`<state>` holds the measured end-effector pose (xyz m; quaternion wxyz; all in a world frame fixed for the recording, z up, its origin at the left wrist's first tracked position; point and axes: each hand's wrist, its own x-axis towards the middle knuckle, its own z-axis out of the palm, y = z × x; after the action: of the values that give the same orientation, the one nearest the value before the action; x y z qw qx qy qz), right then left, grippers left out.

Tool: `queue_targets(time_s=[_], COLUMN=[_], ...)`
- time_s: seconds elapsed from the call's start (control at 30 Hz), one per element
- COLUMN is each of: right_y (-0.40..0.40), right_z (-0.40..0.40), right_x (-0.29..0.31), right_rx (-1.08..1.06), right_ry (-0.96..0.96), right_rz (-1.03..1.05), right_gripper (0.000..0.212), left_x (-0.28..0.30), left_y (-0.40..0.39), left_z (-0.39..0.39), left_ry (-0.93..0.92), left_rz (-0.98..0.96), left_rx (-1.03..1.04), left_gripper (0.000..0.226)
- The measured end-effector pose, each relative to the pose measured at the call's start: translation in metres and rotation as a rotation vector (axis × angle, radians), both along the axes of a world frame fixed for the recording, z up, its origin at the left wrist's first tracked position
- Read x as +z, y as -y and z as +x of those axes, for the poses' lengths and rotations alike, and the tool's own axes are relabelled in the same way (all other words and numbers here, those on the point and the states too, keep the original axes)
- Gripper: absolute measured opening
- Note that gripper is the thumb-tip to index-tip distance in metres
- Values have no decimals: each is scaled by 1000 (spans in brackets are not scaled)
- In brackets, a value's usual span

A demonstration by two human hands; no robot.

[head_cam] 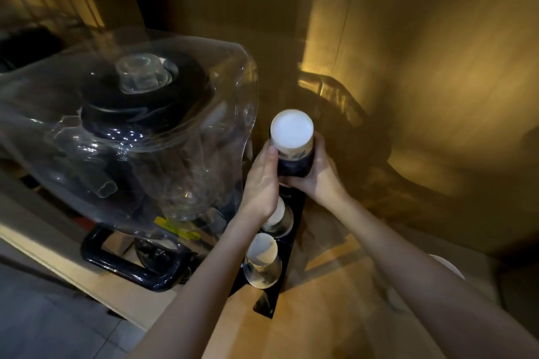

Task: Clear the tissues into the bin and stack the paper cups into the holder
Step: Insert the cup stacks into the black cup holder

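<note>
Paper cup [292,137] (upturned) between both hands.

Pretty dim overall, with a warm yellow glow on the wall [408,81] in the upper right. The clear water jug [122,131] at left is smeared with motion blur and specked with small glints. Corners go dark, and straight lines bend toward the edges.
</note>
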<state>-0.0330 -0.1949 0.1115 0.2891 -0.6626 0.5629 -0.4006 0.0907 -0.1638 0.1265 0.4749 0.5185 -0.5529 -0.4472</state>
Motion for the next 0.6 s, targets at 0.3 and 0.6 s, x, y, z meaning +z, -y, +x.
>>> queue_targets(time_s=[0.3,0.6], right_y=[9,-10], right_z=[-2,-22], right_x=[-13,-9], right_rx=[18,158], right_ry=[34,58], right_rz=[347,523], right_gripper=[76,57], left_x=[10,-14], left_y=[-12,-7], left_z=[2,3], left_ry=[129,869], left_rz=[-86,-254], left_rx=[17,-93], left_gripper=[56,72])
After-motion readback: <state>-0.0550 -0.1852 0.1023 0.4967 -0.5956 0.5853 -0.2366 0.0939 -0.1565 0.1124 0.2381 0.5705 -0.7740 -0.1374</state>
